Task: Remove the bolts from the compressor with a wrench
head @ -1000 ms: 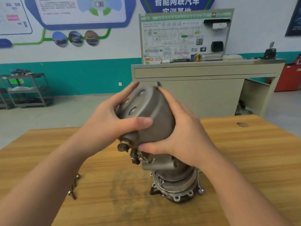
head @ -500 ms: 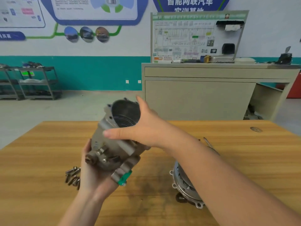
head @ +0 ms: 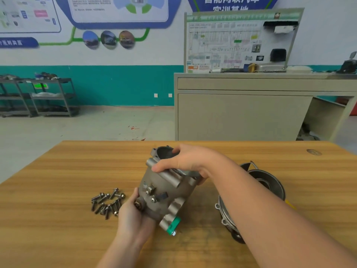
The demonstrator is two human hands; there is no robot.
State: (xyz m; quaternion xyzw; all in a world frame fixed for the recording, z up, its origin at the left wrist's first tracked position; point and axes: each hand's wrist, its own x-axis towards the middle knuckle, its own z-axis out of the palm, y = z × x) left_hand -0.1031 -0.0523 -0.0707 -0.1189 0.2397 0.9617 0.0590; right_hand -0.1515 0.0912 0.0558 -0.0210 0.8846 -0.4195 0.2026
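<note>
Both hands are on the compressor housing (head: 166, 188), which is tilted over the middle of the wooden table (head: 58, 171), its open hollow end pointing up and away toward the table's far edge. The left hand (head: 133, 215) cups the lower, closed end from beneath, palm up, fingers curled under the grey casting and thumb lying along its left flank beside a small brass-coloured fitting. The right hand (head: 185, 159) comes in from the right and grips the upper end: thumb pressed on a tubular boss on the near side, fingers hooked over the rim and into the dark bore. So the housing sits between the two hands, left one under and nearer the person, right one over and farther off. Whether its lower end touches the wood, I cannot tell. A green tab (head: 173, 225) sticks out of the lug at the lowest corner of the casting.

Left of the left hand, near the table's middle, lies a loose heap of bolts (head: 107, 203), flat on the wood and apart from the housing. To the right, partly hidden behind the right forearm, the round pulley-end section (head: 270, 182) of the compressor rests toward the right edge of the table, well separated from the housing.
</note>
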